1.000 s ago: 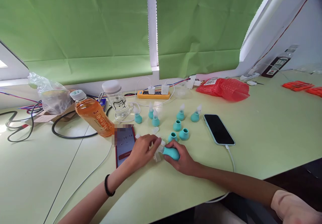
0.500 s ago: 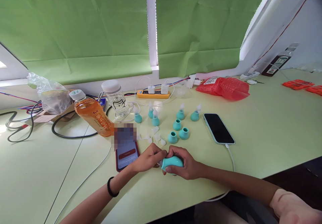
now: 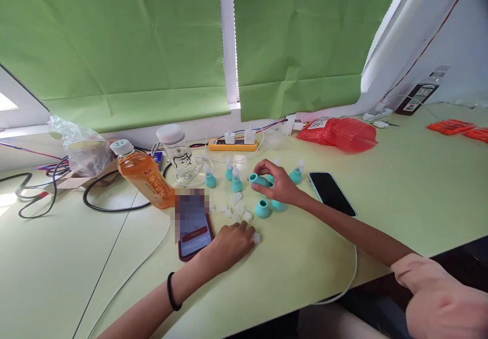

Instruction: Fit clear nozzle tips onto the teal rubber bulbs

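Note:
My right hand [image 3: 277,182] grips a teal rubber squeeze bulb [image 3: 258,179] tilted with its open neck toward the left. My left hand [image 3: 235,242] is low over the table, fingers closed on a small translucent nozzle tip [image 3: 255,238], which pokes out past the fingertips. Just beyond it lies a loose group of translucent tips [image 3: 238,208]. An open-necked bulb [image 3: 262,209] stands on the table, with another bulb [image 3: 279,205] partly behind my right wrist. Several bulbs with clear tips fitted, such as one bulb [image 3: 236,182], stand farther back.
A phone with a lit screen [image 3: 195,235] lies left of my left hand; a dark-screened phone [image 3: 331,194] is at the right. Behind stand an orange drink bottle [image 3: 147,179], a clear jar [image 3: 179,156], a yellow power strip [image 3: 233,145] and a red bubble-wrap bag [image 3: 339,133].
My hands were together on a teal bulb with a tip at its end. They have parted: the right moved up and away with an open-necked bulb, the left stays low with a tip.

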Motion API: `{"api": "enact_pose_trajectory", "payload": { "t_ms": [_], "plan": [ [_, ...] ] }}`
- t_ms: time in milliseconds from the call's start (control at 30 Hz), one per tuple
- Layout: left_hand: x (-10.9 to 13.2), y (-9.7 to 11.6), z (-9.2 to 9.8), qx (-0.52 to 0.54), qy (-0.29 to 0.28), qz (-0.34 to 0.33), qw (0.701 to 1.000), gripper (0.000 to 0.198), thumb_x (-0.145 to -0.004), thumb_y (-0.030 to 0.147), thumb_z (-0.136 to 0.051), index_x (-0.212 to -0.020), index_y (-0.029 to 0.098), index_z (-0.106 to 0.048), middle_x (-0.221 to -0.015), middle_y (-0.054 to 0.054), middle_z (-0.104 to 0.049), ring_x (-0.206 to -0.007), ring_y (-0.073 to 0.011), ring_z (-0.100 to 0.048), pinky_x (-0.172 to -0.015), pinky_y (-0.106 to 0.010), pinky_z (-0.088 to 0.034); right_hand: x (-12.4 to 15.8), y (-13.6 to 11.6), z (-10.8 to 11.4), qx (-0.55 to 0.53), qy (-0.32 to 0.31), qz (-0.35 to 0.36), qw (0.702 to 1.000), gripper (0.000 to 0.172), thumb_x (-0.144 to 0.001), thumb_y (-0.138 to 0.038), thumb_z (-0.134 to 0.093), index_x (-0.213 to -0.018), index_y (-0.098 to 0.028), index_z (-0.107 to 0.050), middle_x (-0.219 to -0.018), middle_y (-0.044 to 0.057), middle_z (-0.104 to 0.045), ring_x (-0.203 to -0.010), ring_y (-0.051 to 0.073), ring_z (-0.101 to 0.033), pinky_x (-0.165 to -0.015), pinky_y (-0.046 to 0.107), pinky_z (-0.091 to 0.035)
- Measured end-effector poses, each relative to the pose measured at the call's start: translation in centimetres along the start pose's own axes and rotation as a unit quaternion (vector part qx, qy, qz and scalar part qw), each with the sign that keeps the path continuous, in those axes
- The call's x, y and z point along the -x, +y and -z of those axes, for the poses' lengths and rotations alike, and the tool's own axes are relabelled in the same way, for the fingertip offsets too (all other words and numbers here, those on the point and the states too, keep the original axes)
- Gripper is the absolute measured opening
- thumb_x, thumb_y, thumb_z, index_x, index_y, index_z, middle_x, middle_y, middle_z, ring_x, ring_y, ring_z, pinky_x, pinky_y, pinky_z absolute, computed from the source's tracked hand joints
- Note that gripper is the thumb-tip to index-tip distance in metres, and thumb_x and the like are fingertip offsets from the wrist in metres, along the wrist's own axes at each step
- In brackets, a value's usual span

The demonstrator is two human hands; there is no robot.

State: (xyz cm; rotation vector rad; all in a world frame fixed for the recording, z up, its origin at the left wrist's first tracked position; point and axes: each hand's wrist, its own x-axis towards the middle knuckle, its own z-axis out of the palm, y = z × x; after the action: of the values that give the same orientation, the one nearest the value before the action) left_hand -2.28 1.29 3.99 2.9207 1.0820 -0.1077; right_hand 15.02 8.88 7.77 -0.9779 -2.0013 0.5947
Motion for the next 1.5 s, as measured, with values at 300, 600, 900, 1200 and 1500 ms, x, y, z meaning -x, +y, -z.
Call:
{"api": "enact_pose_trajectory", "payload": {
  "t_ms": [300, 600, 900, 1200, 1500],
  "plan": [
    [-1.0, -0.9, -1.5, -0.104, 0.046, 0.071, 0.991, 0.014, -0.080, 0.012, -0.037, -0.092, 0.013, -0.044, -0.081, -0.009, -0.048, -0.067, -0.0210, -0.055, -0.041, -0.027, -0.045, -0.5, 3.4, -2.9, 0.147, -0.070, 0.005, 0.987, 0.013, -0.067, -0.019, -0.053, -0.074, -0.020, -0.043, -0.072, 0.000, -0.058, -0.067, 0.016, -0.056, -0.063, 0.027, -0.037],
    [-1.0, -1.0, 0.0, -0.082, -0.023, 0.105, 0.991, 0.039, -0.062, -0.008, -0.038, -0.094, 0.014, -0.040, -0.085, -0.007, -0.049, -0.071, -0.0204, -0.056, -0.046, -0.026, -0.047, -3.6, 3.7, -4.1, 0.242, -0.041, -0.036, 0.969, 0.039, -0.066, -0.042, -0.058, -0.097, -0.021, -0.047, -0.082, 0.006, -0.058, -0.078, 0.022, -0.053, -0.063, 0.033, -0.038],
    [-0.7, -1.6, 0.0, -0.033, 0.065, 0.136, 0.988, 0.037, -0.064, -0.003, -0.036, -0.095, 0.017, -0.041, -0.090, -0.007, -0.047, -0.075, -0.0195, -0.053, -0.046, -0.024, -0.040, -3.0, 1.2, -2.6, 0.139, 0.127, 0.085, 0.978, 0.012, -0.072, -0.026, -0.052, -0.079, -0.018, -0.046, -0.092, 0.008, -0.052, -0.089, 0.021, -0.049, -0.076, 0.037, -0.040],
    [0.5, -2.1, 1.8, 0.382, 0.289, 0.142, 0.866, 0.029, -0.084, 0.033, -0.023, -0.077, 0.016, -0.044, -0.062, 0.001, -0.045, -0.055, -0.0107, -0.040, -0.054, -0.023, -0.033, 5.1, -4.0, -0.9, -0.082, -0.080, 0.016, 0.993, 0.012, -0.072, -0.024, -0.053, -0.080, -0.019, -0.045, -0.062, -0.003, -0.053, -0.052, 0.008, -0.046, -0.049, 0.019, -0.038],
    [0.2, -1.8, 0.8, 0.601, 0.130, 0.054, 0.787, 0.049, -0.082, 0.047, -0.017, -0.057, 0.014, -0.043, -0.049, 0.002, -0.035, -0.047, -0.0081, -0.030, -0.047, -0.022, -0.025, 8.1, -2.2, -4.0, -0.116, -0.086, -0.068, 0.987, 0.015, -0.076, -0.030, -0.049, -0.085, -0.017, -0.052, -0.068, -0.001, -0.053, -0.059, 0.009, -0.045, -0.055, 0.021, -0.037]
  ]
}}
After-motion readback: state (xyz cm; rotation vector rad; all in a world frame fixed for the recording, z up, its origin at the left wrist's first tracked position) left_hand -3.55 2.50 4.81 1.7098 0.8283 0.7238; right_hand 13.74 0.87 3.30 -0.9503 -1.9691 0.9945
